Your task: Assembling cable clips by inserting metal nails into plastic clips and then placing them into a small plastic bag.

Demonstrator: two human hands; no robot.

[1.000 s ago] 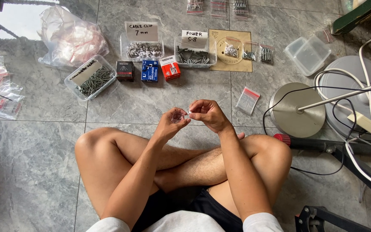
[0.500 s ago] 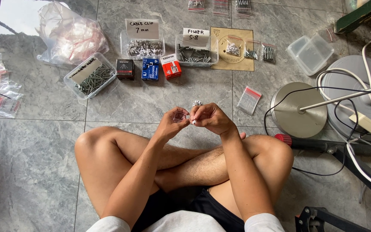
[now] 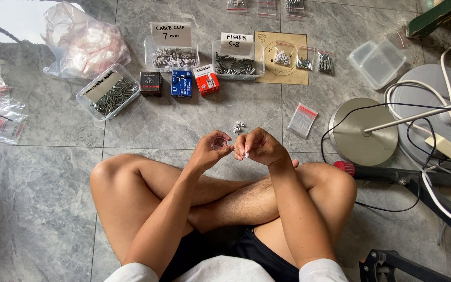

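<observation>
Small clear bag | left hand grip pinching it | right hand grip closed on white clip

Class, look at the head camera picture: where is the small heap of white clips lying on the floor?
The small heap of white clips lies on the grey floor tiles just beyond the right hand, left of the small red-topped bag.

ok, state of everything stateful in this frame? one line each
left hand: pinching a small clear bag
small clear bag: held, whether open cannot be told
right hand: fingers closed on a small white piece
small pile of white clips: loose on the floor
tub of nails: lid off
tub of clips: open
empty tub: open
red-strip bag: flat on the floor
</observation>
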